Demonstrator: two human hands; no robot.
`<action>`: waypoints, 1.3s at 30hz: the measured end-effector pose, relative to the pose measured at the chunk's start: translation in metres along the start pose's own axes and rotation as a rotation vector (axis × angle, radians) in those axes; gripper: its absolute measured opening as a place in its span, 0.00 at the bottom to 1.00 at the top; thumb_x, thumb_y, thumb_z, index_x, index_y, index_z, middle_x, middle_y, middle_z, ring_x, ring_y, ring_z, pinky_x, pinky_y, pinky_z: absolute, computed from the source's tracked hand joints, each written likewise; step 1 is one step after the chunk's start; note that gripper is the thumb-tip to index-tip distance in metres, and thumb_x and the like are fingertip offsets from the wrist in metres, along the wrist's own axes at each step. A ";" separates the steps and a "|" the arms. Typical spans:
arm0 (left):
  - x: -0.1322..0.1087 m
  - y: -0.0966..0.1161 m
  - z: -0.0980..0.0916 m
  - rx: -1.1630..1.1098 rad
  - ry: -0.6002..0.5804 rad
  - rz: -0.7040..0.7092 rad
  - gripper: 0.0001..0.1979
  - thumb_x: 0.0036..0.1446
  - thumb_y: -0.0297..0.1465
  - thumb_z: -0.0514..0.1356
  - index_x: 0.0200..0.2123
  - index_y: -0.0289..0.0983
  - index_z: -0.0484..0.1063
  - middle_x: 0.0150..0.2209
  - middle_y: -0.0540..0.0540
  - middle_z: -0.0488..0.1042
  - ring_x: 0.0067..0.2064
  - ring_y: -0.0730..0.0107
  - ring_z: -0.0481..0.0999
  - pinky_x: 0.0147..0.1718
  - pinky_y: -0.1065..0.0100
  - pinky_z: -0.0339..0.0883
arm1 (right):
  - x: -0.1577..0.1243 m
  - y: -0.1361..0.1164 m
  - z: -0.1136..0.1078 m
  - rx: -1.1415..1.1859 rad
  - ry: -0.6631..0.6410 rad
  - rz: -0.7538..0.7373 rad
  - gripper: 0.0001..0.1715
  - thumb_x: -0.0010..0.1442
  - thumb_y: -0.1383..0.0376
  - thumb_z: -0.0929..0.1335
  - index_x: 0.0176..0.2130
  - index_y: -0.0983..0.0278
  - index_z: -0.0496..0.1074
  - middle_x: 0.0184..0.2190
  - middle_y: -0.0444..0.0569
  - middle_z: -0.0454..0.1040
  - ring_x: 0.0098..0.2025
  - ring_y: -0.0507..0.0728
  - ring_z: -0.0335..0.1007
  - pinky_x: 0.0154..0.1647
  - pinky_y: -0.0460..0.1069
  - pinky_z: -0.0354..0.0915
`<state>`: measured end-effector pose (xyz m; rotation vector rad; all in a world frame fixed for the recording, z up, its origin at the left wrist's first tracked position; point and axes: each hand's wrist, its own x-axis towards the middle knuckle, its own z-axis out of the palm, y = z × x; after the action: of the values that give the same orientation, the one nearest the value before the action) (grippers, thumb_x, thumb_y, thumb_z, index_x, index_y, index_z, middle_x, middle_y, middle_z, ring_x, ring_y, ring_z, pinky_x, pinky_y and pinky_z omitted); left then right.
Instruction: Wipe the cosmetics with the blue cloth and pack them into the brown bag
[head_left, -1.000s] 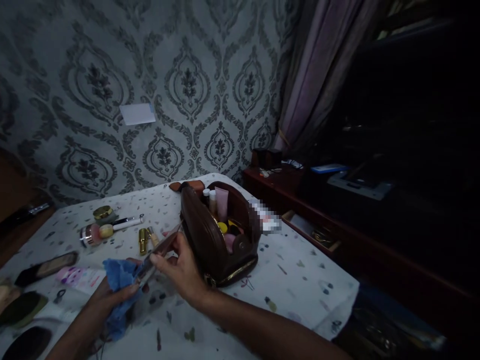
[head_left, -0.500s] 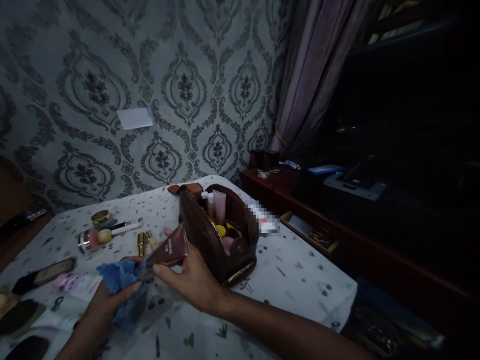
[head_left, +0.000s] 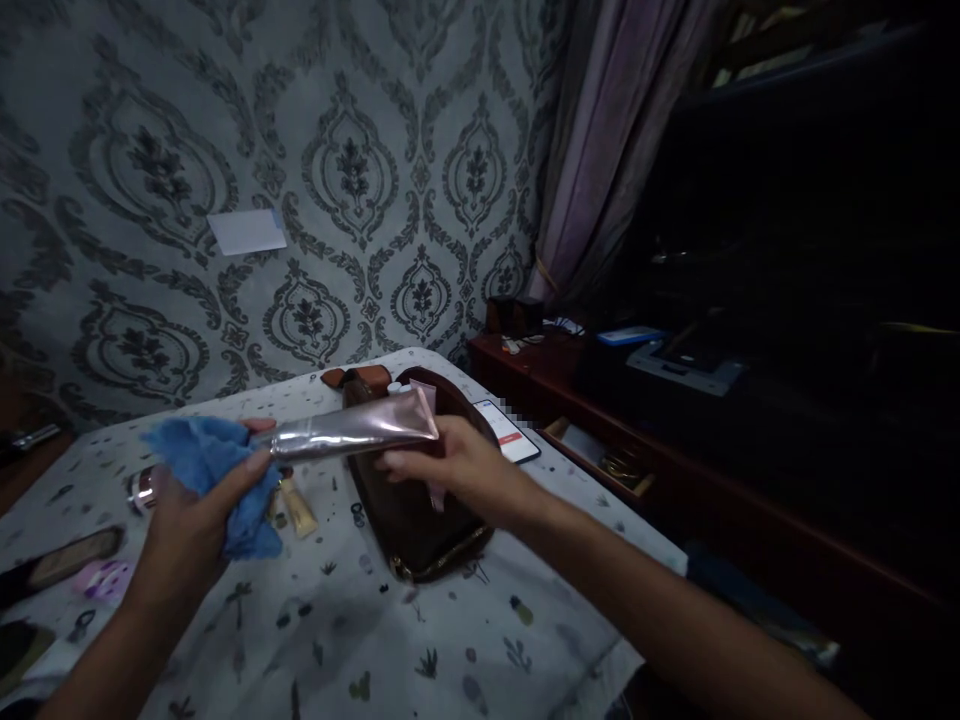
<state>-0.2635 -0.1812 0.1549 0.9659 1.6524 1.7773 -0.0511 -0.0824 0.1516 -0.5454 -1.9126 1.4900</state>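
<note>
My left hand (head_left: pixel 196 520) is closed on a blue cloth (head_left: pixel 196 462) and pinches the cap end of a shiny pink tube (head_left: pixel 352 431). My right hand (head_left: pixel 457 465) holds the tube's flat end from below, fingers curled. The tube lies level in the air above an open brown cosmetic pouch (head_left: pixel 409 510) that stands on the patterned table cloth (head_left: pixel 375 640). Another pink tube sticks out of the pouch behind my right hand.
A phone (head_left: pixel 506 432) lies right of the pouch. Small bottles and a gold lipstick (head_left: pixel 298 508) lie left of it, with compacts (head_left: pixel 71 555) at the far left. A dark wooden cabinet (head_left: pixel 600 420) runs along the right, wallpaper and a curtain behind.
Both hands have lifted the tube up from table level and turned it level. The cloth has risen with my left hand. The view has shifted left.
</note>
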 end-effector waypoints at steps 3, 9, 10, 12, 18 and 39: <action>0.010 0.021 0.013 0.082 -0.001 0.120 0.21 0.46 0.42 0.70 0.43 0.39 0.76 0.32 0.50 0.76 0.33 0.66 0.76 0.29 0.70 0.70 | 0.003 -0.011 -0.033 -0.600 -0.010 -0.067 0.11 0.65 0.65 0.63 0.40 0.67 0.74 0.35 0.49 0.76 0.37 0.57 0.72 0.40 0.51 0.67; 0.037 0.039 0.039 0.386 -0.113 0.360 0.19 0.50 0.44 0.66 0.42 0.39 0.77 0.33 0.46 0.78 0.35 0.60 0.77 0.34 0.63 0.70 | 0.013 -0.003 -0.062 -1.538 -0.432 -0.184 0.10 0.64 0.69 0.65 0.38 0.68 0.77 0.41 0.56 0.77 0.47 0.61 0.68 0.56 0.58 0.55; 0.042 0.039 0.043 0.414 -0.136 0.373 0.20 0.49 0.44 0.66 0.41 0.37 0.77 0.33 0.46 0.78 0.35 0.60 0.77 0.35 0.64 0.70 | 0.014 0.001 -0.063 -1.582 -0.479 -0.185 0.11 0.64 0.69 0.65 0.38 0.68 0.77 0.41 0.55 0.78 0.48 0.61 0.67 0.60 0.59 0.52; 0.050 0.039 0.052 0.480 -0.194 0.399 0.20 0.48 0.45 0.64 0.39 0.36 0.76 0.31 0.47 0.77 0.33 0.62 0.76 0.33 0.66 0.68 | 0.013 0.008 -0.064 -1.648 -0.514 -0.188 0.11 0.63 0.70 0.65 0.38 0.68 0.78 0.40 0.54 0.79 0.49 0.61 0.67 0.65 0.61 0.44; 0.060 0.039 0.078 0.784 -0.349 0.568 0.13 0.53 0.41 0.58 0.33 0.37 0.74 0.27 0.49 0.74 0.29 0.66 0.70 0.28 0.69 0.59 | 0.009 0.013 -0.064 -1.703 -0.528 -0.210 0.13 0.62 0.71 0.65 0.34 0.65 0.80 0.32 0.50 0.80 0.41 0.59 0.70 0.68 0.63 0.37; 0.058 0.040 0.137 1.322 -0.227 0.668 0.17 0.61 0.41 0.59 0.38 0.31 0.76 0.34 0.37 0.78 0.40 0.51 0.79 0.39 0.63 0.67 | 0.009 0.015 -0.070 -1.654 -0.555 -0.199 0.10 0.59 0.71 0.66 0.33 0.65 0.79 0.32 0.52 0.79 0.41 0.60 0.70 0.67 0.61 0.38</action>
<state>-0.1872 -0.0566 0.2030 2.3557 2.4761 0.5491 -0.0096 -0.0237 0.1493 -0.5428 -3.2063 -0.4713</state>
